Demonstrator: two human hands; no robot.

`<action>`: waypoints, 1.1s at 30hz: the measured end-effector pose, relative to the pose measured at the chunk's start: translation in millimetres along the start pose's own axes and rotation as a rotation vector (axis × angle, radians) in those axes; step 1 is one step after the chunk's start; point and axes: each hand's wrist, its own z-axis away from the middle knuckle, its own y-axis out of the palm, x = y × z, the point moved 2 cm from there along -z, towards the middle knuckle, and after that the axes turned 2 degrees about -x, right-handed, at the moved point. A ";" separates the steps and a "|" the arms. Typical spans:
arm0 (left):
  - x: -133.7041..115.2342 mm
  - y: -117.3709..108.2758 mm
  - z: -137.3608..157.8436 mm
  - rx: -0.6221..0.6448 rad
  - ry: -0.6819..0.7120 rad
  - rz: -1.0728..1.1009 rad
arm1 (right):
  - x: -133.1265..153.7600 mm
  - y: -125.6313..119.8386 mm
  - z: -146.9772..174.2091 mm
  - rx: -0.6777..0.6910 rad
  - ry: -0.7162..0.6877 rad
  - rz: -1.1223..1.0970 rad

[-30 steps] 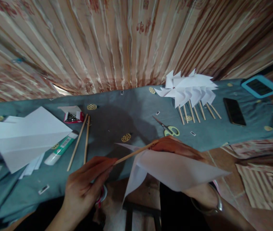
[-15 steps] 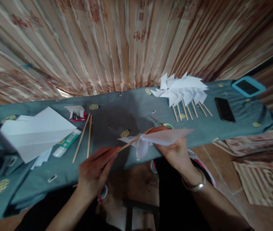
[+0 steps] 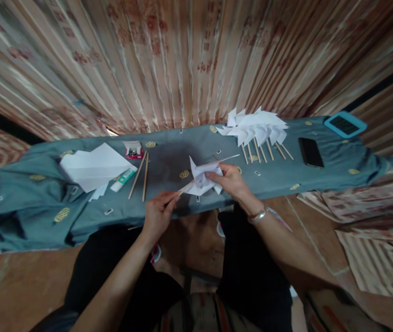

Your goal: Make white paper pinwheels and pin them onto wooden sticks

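Between my hands is a white paper pinwheel (image 3: pixel 201 177), held above the near edge of the cloth-covered table. My left hand (image 3: pixel 160 210) pinches its wooden stick (image 3: pixel 183 189), which runs up behind or into the paper. My right hand (image 3: pixel 233 182) is closed on the pinwheel's paper, thumb pressed on its front near the middle. The stick's upper end is hidden by the paper. Beyond my right hand lies a row of several finished-looking paper pinwheels (image 3: pixel 257 129) with their sticks pointing toward me. Scissors are mostly hidden behind my right hand and the paper.
On the left lie white paper sheets (image 3: pixel 96 168), a green-and-white glue stick (image 3: pixel 123 179), two loose wooden sticks (image 3: pixel 145 177) and an open red box of small metal pins (image 3: pixel 134 151). A black phone (image 3: pixel 311 152) and a blue-framed tablet (image 3: pixel 345 125) are on the right.
The pinwheel has been turned so its bladed face shows. My right hand has shifted from beneath the paper to gripping it with the thumb in front. My left hand stays on the stick.
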 end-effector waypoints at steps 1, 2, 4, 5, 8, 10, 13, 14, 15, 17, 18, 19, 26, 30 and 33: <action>3.5 2.4 7.6 -0.011 -0.048 0.033 | -1.7 1.2 0.3 0.037 0.024 0.005; 7.1 5.1 16.0 -0.025 -0.099 0.066 | -3.3 2.8 0.7 0.074 0.036 0.019; 14.5 11.0 34.0 -0.054 -0.203 0.135 | -6.4 7.3 0.9 0.145 0.036 0.100; 18.3 14.4 42.8 -0.067 -0.265 0.177 | -7.8 10.2 0.6 0.178 0.027 0.176; 29.6 26.0 64.4 -0.130 -0.501 0.392 | -10.5 20.7 -3.0 0.287 0.006 0.531; 34.9 34.6 73.5 -0.178 -0.632 0.517 | -10.6 28.3 -7.8 0.350 0.005 0.721; 37.4 46.3 79.8 -0.202 -0.709 0.598 | -9.1 38.6 -16.8 0.408 0.015 0.839; 37.3 49.4 81.1 -0.206 -0.730 0.622 | -8.7 41.6 -19.8 0.424 0.020 0.874; 37.1 51.9 82.2 -0.211 -0.753 0.645 | -8.4 44.2 -22.5 0.441 0.027 0.910; 36.4 55.2 83.8 -0.221 -0.797 0.685 | -8.1 48.4 -27.4 0.474 0.040 0.978; 36.0 56.1 84.4 -0.224 -0.817 0.702 | -7.9 49.9 -29.5 0.490 0.046 1.007; 35.6 56.7 84.8 -0.226 -0.836 0.717 | -7.5 51.2 -31.5 0.506 0.051 1.033; 32.7 56.4 82.6 -0.213 -0.925 0.790 | -1.8 57.3 -43.8 0.603 0.079 1.156; 31.3 54.2 80.6 -0.185 -0.964 0.812 | 0.7 61.4 -49.1 0.662 0.090 1.172; 29.9 53.4 80.4 -0.125 -0.979 0.845 | 2.6 64.4 -52.6 0.693 0.102 1.178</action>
